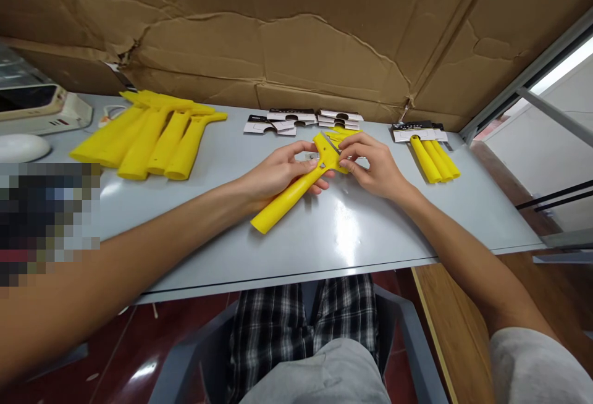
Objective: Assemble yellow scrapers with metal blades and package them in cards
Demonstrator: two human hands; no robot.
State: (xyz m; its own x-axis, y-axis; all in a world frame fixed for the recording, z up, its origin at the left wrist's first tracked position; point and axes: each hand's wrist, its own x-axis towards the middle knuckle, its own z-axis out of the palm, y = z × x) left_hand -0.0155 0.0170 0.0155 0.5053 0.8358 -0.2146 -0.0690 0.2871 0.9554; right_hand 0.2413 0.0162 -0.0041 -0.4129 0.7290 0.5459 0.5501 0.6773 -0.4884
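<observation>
A yellow plastic scraper (pixel 287 199) with a forked, wide head is held over the grey table, its hollow handle pointing down and toward me on the left. My left hand (pixel 282 172) is closed around its neck, thumb on top and fingers beneath. At the head, the fingertips of my right hand (pixel 370 163) pinch the edge, along which a thin dark strip like a blade (pixel 330 143) shows. Just behind my right hand lie more yellow pieces (pixel 340 134), partly hidden by the fingers. A small clear item beneath the hands is too covered to make out.
Several yellow scrapers (pixel 157 132) are piled at the left. Black-and-white header cards (pixel 282 121) lie at the back. Several carded scrapers (pixel 433 157) sit at the right. A white device (pixel 65 113) and a rounded white object (pixel 23 147) stand far left. Cardboard (pixel 259 39) walls the back.
</observation>
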